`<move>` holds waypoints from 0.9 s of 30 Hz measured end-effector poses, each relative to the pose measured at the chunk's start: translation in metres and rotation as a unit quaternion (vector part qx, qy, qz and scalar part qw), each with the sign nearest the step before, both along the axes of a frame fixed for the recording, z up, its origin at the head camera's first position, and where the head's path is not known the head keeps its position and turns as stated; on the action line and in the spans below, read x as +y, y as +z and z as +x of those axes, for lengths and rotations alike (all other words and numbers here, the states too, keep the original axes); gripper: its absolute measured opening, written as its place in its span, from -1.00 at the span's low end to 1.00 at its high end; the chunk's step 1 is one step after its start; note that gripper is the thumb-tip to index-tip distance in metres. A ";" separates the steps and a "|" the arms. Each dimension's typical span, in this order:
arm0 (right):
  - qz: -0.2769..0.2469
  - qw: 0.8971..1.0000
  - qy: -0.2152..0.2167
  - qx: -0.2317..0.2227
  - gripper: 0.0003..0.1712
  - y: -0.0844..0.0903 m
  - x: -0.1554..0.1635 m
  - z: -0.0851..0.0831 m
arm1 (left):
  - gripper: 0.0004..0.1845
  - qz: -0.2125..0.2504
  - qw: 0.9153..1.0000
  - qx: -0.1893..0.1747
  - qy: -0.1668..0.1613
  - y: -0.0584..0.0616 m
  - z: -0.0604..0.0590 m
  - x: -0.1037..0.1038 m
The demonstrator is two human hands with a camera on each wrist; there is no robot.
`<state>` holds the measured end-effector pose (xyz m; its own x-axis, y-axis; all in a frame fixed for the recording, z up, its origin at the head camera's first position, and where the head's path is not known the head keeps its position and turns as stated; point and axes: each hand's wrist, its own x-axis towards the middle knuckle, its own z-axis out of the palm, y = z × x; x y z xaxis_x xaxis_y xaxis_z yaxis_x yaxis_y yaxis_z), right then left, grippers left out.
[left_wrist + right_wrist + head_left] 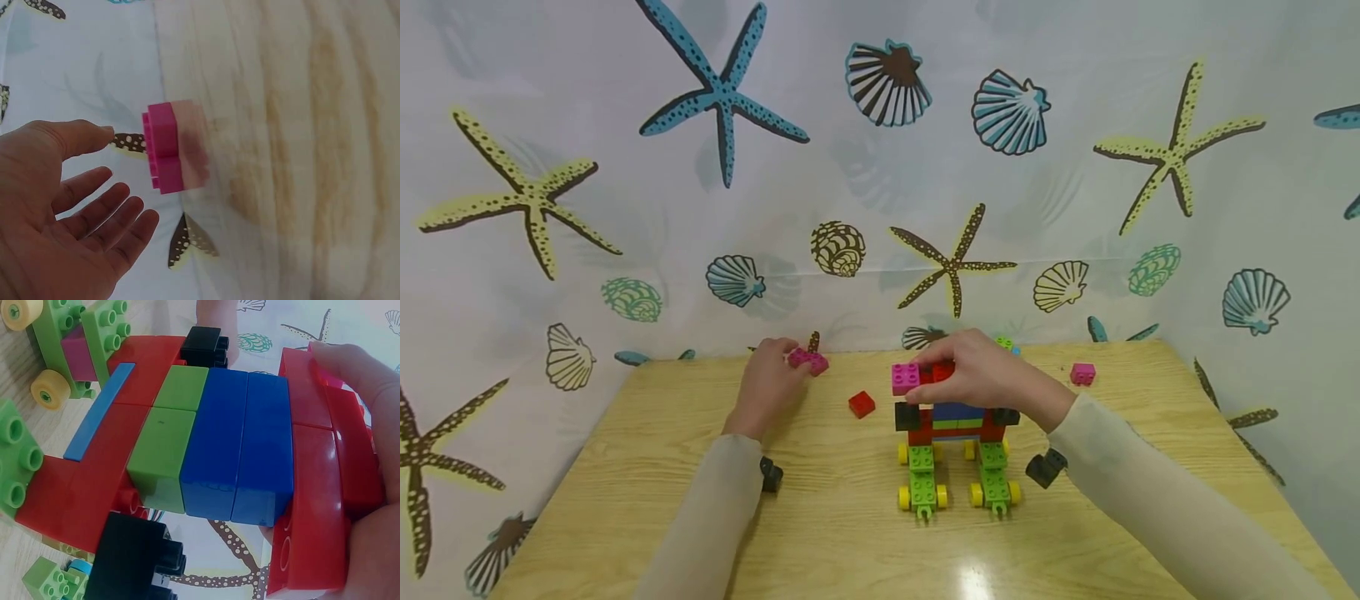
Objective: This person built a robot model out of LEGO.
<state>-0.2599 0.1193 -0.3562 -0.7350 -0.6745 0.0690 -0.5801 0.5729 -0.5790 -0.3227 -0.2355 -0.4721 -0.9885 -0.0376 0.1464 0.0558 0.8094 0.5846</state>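
My left hand point(772, 372) lies at the far edge of the wooden table point(835, 542), right beside a magenta brick point(808, 361). In the left wrist view this hand point(81, 212) is spread, and the magenta brick point(169, 150) sits just past the thumb tip, ungripped. My right hand point(973, 375) grips the top of a brick model point(951, 429) that stands on two green wheeled bases. Its fingers point(365, 406) curl round the red top bricks point(312, 487) above blue and green bricks point(237, 444). A pink brick point(905, 377) sits on the model's top left corner.
Loose pieces lie around: a red brick point(862, 404), a pink brick point(1082, 373), a black piece point(1047, 468) by my right sleeve and another black piece point(771, 475) by my left sleeve. A seashell-print curtain point(880, 167) closes off the back and sides.
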 end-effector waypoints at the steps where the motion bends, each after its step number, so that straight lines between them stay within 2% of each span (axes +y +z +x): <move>1: 0.001 1.000 0.000 0.000 -0.61 0.000 0.000 0.000 | -0.43 0.003 1.000 -0.008 0.001 -0.002 -0.001 -0.002; 5: 0.002 1.000 0.000 -0.002 -0.62 0.000 0.000 0.000 | -0.42 0.015 0.999 -0.029 -0.002 -0.006 -0.007 -0.007; 8: 0.000 1.000 -0.001 -0.001 -0.60 0.000 0.000 0.002 | -0.42 0.008 0.999 -0.032 -0.006 -0.008 -0.013 -0.011; 18: 0.003 1.000 -0.005 0.012 -0.61 -0.002 0.000 0.002 | -0.47 -0.061 0.998 -0.025 -0.009 -0.012 -0.026 -0.014; 19: 0.004 1.000 -0.005 0.012 -0.61 -0.002 0.000 0.002 | -0.47 -0.064 0.998 -0.016 -0.012 -0.024 -0.036 -0.021; 20: 0.003 1.000 -0.004 0.013 -0.61 -0.002 0.000 0.003 | -0.47 -0.066 0.998 -0.022 -0.011 -0.030 -0.043 -0.025; 22: 0.004 1.000 -0.003 0.015 -0.61 -0.002 0.000 0.003 | -0.47 -0.071 0.997 -0.013 -0.003 -0.050 -0.061 -0.036; 23: 0.004 1.000 -0.003 0.014 -0.61 -0.001 0.000 0.003 | -0.47 -0.065 0.998 -0.014 -0.007 -0.054 -0.064 -0.039; 25: 0.004 1.000 -0.004 0.013 -0.60 -0.002 0.000 0.003 | -0.46 -0.068 0.998 -0.012 -0.002 -0.073 -0.082 -0.049; 27: 0.005 1.000 -0.008 0.011 -0.57 -0.003 0.000 0.003 | -0.45 -0.062 0.998 -0.024 0.010 -0.071 -0.081 -0.047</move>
<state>-0.2571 0.1194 -0.3588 -0.7434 -0.6641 0.0790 -0.5844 0.5876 -0.5596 -0.4035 -0.2826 -0.5432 -0.9937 -0.0424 0.1033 0.0127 0.8762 0.4818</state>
